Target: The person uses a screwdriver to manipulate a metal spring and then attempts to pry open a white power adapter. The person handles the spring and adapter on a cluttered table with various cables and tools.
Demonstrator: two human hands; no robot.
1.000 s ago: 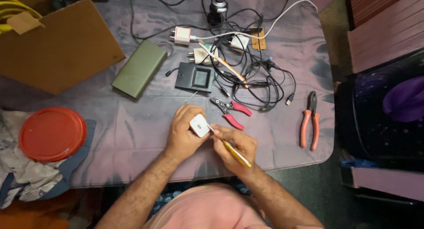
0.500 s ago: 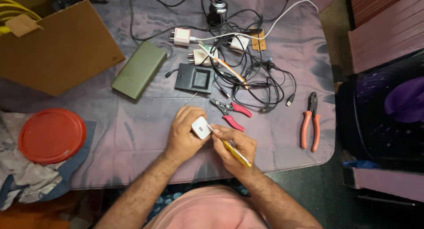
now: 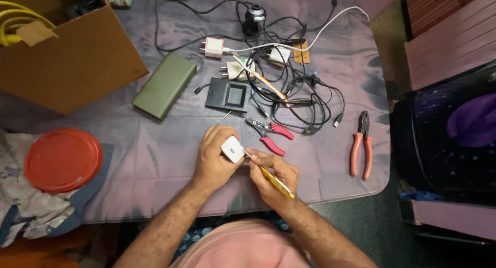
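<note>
- The left hand (image 3: 216,157) holds a small white adapter (image 3: 233,149) just above the table (image 3: 155,159) near its front edge; its fingers are curled and pinching the block from the left and from underneath, with one broad face turned up towards the camera.
- The right hand (image 3: 273,176) grips a yellow-handled screwdriver (image 3: 274,179), fingers pressed together around the shaft close to the tip.
- The screwdriver's long axis runs from lower right up to upper left; its metal tip meets the adapter's right-hand edge, so the adapter lies just up and left of the right fingers, touching the tool.
- Both hands are close together, nearly touching, and the left one is the nearer to the adapter since it bears it.
- Just beyond the hands lie red-handled cutters (image 3: 270,134); further right, well apart, are orange-handled pliers (image 3: 361,150).
- Behind these sit a black rectangular device (image 3: 228,95), a green power bank (image 3: 165,85) and a tangle of black cables (image 3: 299,95).
- At far left are a red lid (image 3: 63,159) and a cardboard box (image 3: 67,56).
</note>
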